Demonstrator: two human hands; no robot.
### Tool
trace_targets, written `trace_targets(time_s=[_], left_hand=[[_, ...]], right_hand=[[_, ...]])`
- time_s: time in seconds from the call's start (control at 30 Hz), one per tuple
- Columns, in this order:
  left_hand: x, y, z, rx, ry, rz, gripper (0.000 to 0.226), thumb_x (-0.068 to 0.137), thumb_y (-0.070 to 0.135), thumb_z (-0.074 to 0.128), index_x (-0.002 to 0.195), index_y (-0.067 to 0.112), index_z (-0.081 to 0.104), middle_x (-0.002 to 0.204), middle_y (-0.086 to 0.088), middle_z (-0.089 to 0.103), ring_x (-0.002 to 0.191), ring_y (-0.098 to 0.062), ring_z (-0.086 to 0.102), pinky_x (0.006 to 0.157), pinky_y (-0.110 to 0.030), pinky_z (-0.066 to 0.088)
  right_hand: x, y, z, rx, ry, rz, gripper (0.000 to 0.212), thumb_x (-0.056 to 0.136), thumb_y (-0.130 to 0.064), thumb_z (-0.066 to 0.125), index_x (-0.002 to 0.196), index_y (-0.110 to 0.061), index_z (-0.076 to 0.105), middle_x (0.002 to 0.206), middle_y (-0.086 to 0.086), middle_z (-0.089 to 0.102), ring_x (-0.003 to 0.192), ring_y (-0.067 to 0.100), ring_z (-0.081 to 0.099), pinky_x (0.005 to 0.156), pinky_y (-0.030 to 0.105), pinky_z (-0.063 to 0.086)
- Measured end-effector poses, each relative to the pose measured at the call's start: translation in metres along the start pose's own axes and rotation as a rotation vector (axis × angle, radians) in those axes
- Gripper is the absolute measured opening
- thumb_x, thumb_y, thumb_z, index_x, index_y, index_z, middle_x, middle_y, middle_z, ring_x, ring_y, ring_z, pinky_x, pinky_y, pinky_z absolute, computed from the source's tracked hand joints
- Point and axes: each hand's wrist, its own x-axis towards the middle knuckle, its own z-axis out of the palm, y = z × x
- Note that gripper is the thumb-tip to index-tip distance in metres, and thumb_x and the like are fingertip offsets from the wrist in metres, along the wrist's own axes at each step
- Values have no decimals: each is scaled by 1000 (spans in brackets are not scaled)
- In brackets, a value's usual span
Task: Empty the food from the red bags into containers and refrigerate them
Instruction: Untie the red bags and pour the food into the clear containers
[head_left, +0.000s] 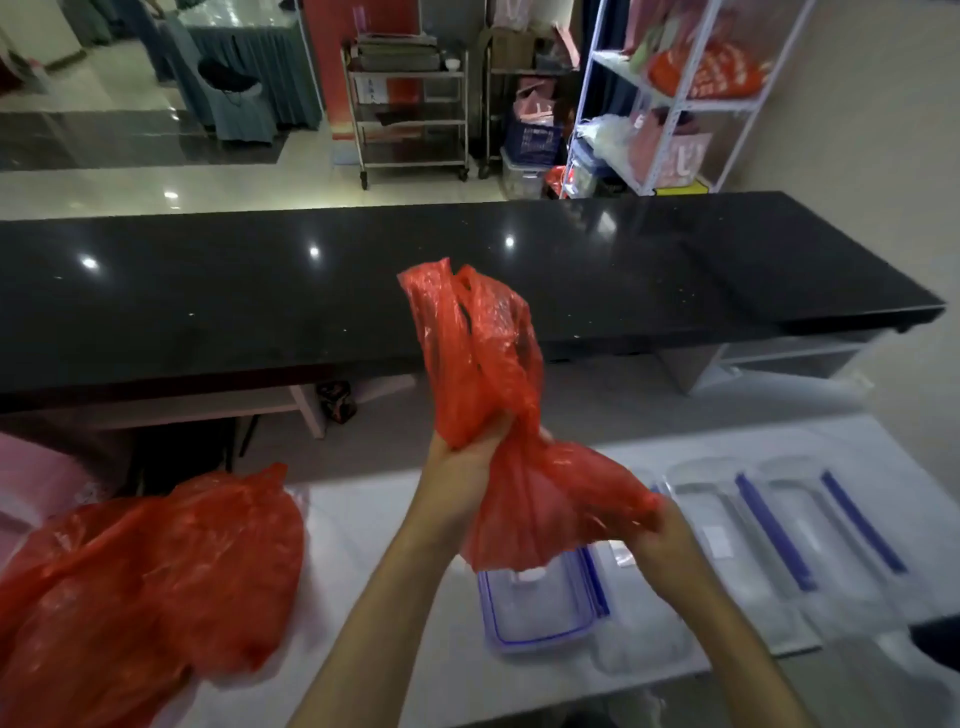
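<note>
Both hands grip one red bag (498, 415) above clear container (540, 608): left hand (462, 467) mid-bag, right hand (660, 540) bottom corner.

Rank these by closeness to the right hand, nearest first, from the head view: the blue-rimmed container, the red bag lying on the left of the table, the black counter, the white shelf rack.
From the right hand:
1. Blue-rimmed container, just left of and below the hand on the table.
2. Red bag on the table, far left.
3. Black counter, beyond the table.
4. White shelf rack, behind the counter, upper right.
</note>
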Motion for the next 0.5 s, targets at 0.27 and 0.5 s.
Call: trace_targets(time_s=[0.27, 0.5], left_hand=[[13, -43, 91, -38, -64, -94, 33, 97, 15, 65, 117, -12, 66, 89, -20, 75, 81, -26, 75, 78, -36, 63], [33, -106, 139, -72, 9, -258, 17, 99, 9, 63, 91, 1, 75, 83, -14, 78, 73, -20, 75, 72, -30, 64]], right_hand=[[-24, 28, -91, 25, 270, 40, 11, 96, -23, 68, 88, -27, 75, 79, -2, 79, 75, 6, 74, 71, 27, 58], [-24, 61, -156, 38, 204, 174, 7, 89, -21, 75, 92, -18, 81, 76, 0, 79, 70, 17, 77, 63, 36, 65]])
